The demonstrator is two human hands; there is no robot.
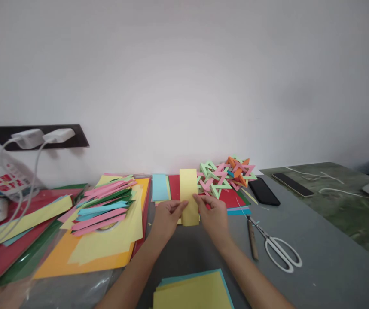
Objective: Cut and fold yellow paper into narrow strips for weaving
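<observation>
A yellow paper strip (188, 189) stands upright between my two hands, above the grey table. My left hand (168, 219) pinches its left edge between thumb and fingers. On the opposite edge, my right hand (214, 214) grips the strip the same way. Just behind the hands are folded paper stars (214, 177) in green, pink and orange, resting on red paper (231, 199). A light blue paper piece (160, 187) lies behind my left hand. Closer to me, between my forearms, is a stack of yellow and blue paper sheets (192, 292).
White-handled scissors (282, 253) and a wooden-handled tool (253, 240) lie at the right. Beyond them are a black phone (264, 191) and a dark flat device (293, 184). Coloured strips (107, 206) cover yellow and orange sheets at the left. White chargers (58, 135) hang cables there.
</observation>
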